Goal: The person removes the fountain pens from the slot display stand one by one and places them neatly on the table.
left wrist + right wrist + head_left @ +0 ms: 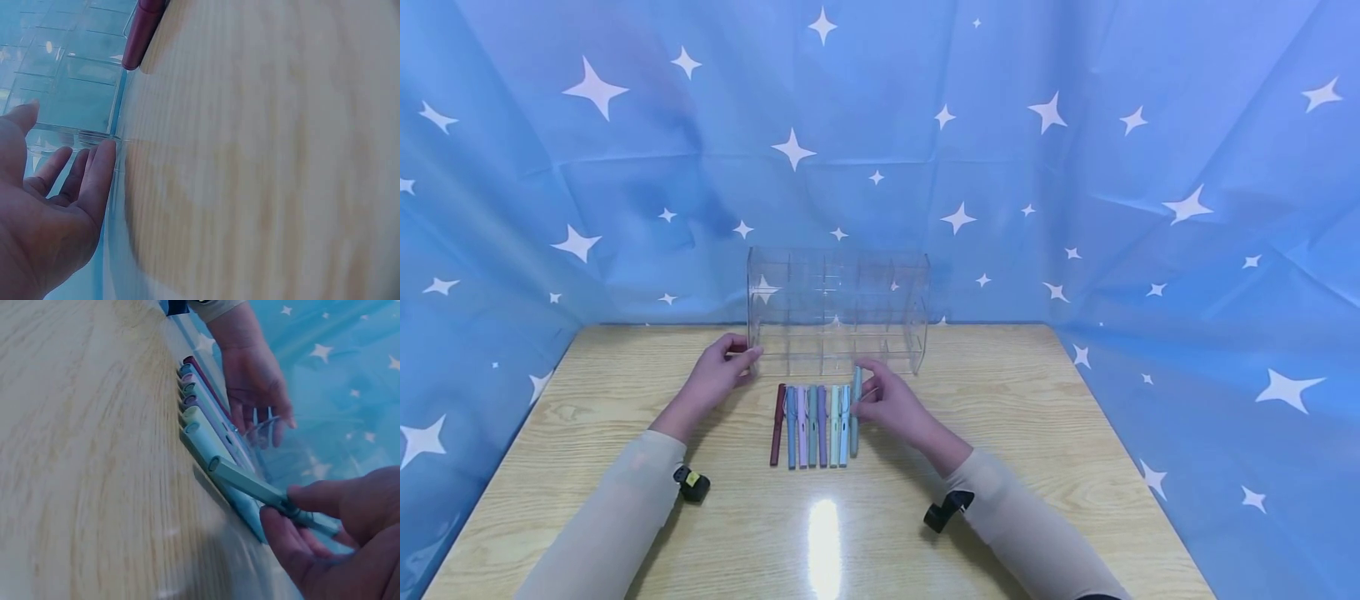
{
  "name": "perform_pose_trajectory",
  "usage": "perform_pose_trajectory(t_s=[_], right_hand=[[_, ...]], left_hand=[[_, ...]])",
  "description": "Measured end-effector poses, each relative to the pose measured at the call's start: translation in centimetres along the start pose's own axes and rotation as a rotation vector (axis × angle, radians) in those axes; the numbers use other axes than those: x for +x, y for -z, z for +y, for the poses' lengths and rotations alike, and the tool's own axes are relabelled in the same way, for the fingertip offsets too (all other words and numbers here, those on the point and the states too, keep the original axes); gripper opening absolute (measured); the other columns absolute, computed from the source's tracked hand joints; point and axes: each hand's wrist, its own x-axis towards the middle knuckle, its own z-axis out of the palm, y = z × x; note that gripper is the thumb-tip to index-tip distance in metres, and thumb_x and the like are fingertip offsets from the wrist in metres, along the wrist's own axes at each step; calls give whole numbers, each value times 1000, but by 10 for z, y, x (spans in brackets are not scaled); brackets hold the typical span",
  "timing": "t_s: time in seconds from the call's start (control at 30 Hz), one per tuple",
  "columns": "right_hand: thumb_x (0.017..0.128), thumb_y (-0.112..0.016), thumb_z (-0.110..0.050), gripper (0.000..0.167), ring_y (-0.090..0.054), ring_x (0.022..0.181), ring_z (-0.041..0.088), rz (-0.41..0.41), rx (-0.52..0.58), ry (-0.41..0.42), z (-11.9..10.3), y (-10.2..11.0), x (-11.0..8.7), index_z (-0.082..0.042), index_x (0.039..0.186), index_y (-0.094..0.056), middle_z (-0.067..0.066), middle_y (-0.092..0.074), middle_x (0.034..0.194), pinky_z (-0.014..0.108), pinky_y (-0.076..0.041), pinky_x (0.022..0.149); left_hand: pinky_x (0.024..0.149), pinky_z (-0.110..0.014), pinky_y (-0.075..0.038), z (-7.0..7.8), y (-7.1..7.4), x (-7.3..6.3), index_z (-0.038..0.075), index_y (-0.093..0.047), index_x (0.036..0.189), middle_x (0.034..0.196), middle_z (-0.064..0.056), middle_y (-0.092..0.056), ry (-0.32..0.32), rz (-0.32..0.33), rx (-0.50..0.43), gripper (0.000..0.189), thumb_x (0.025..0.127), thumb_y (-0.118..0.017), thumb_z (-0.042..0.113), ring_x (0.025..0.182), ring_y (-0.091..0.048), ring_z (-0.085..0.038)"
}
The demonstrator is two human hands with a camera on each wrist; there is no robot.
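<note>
In the head view my right hand (891,404) pinches a grey-teal pen (855,433) at the right end of a row of pens. The right wrist view shows that pen (244,482) tilted between thumb and fingers, its near end raised over a light blue pen (203,440). My left hand (721,371) holds the lower left side of a clear compartmented organizer (838,340), thumb at the front, fingers around the side wall. A dark red pen (777,427) lies at the row's left end, closest to the left hand.
Between the end pens lie several others side by side, among them a lavender pen (802,429) and a light green pen (834,429). They rest on the wooden table (1037,433) in front of the organizer. A blue star-patterned curtain (880,108) hangs behind the table's back edge.
</note>
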Motion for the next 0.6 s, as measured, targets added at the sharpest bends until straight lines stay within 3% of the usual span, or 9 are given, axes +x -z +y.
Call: perform_pose_trajectory(t_s=[0.3,0.6], right_hand=[[90,-89,-1,88,-68,96,24,-16,-80,-49,6,-3,3,-6,166,-44,13,-67,115,35,-67,76],[88,-93,-6,87,-70,98,22,-66,-153,-84,7,-2,3,-2,163,-48,9,-71,113,36,-66,88]], left_hand=[[110,-44,-62,1,0,0,-4,-51,150,142,-21,-53,11,-2,-25,56,114,-67,36,128,-58,-36],[107,-38,-63,0,1,0,-5,-51,149,140,-22,-53,9,-7,-12,57,114,-67,38,126,-59,-36]])
